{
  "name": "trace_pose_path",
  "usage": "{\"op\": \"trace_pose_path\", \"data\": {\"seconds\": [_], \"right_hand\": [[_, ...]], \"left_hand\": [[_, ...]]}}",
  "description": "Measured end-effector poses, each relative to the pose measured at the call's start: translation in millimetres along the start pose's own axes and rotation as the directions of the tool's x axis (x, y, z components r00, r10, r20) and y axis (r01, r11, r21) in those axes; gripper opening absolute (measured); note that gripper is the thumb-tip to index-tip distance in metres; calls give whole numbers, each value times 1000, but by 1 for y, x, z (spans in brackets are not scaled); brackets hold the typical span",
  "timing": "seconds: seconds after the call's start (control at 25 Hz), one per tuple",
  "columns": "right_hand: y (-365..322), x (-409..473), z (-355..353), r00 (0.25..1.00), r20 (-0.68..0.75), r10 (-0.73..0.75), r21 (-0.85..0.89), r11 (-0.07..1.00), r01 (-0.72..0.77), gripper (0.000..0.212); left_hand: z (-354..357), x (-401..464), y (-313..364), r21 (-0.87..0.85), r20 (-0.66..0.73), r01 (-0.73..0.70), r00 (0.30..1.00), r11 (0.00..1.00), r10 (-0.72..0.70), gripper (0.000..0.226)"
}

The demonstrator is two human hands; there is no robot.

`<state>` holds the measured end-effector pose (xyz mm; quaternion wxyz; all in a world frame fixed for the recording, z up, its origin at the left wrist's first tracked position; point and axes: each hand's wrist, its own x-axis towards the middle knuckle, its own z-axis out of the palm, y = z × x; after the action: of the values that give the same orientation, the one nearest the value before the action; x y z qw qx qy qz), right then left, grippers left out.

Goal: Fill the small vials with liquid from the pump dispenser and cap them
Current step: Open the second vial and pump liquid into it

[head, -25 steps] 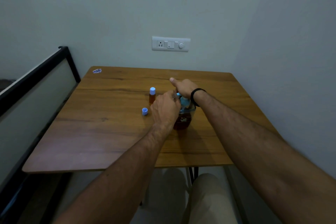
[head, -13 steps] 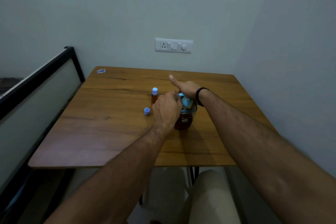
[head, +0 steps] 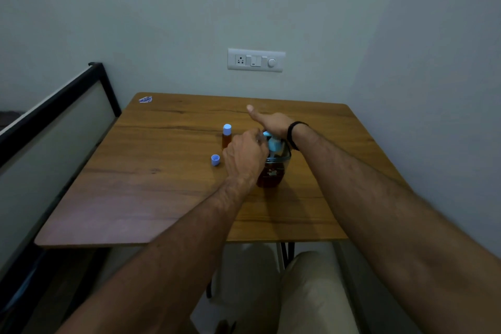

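Not much has moved since a moment ago: both hands are still at the pump dispenser in the middle of the wooden table. The left hand is curled in front of the blue pump top; something clear shows at its fingertips, maybe a small vial, but it is too hidden to tell. The right hand lies flat on the pump top, thumb sticking out. Brown liquid shows low in the dispenser. A capped vial stands just behind the left hand, and a loose blue cap lies near it.
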<state>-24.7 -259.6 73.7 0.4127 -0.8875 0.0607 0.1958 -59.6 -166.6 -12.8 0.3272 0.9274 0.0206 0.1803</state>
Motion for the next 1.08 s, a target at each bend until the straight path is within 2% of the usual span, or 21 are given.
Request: {"op": "trace_pose_path", "data": {"seconds": [0.08,0.12,0.24,0.32,0.48,0.56,0.68,0.88,1.0,1.08], "right_hand": [[3,3,6,992,-113,-48,-86,996,39,76],[3,3,6,991,-121,-50,-101,994,37,75],[-2,-2,-1,1000,-5,4,-53,999,-4,91],[-3,-2,-3,1000,30,3,-23,1000,-2,92],[2,5,6,988,-136,-73,-146,988,53,69],[1,5,4,993,-101,-54,-145,989,39,75],[-3,1,-3,998,44,36,-40,999,-34,99],[3,9,7,992,-122,-37,-123,992,22,83],[1,8,-1,1000,6,27,-76,997,-27,100],[1,8,-2,999,29,28,-64,998,-27,100]], "left_hand": [[-1,0,-1,14,23,4,1000,1000,-5,19],[-1,0,-2,16,26,3,1000,1000,-3,18],[0,0,-2,3,14,3,1000,1000,-3,22],[0,0,-1,11,12,5,1000,1000,-5,23],[-2,1,0,27,23,3,1000,1000,-4,19],[-3,0,1,33,15,6,1000,999,-6,21],[-4,-1,2,34,-2,13,1000,999,-13,24],[-5,2,5,67,21,18,1000,998,-20,17],[-5,0,5,83,15,12,1000,996,-14,22],[-6,-2,6,98,4,14,1000,995,-14,23]]}}
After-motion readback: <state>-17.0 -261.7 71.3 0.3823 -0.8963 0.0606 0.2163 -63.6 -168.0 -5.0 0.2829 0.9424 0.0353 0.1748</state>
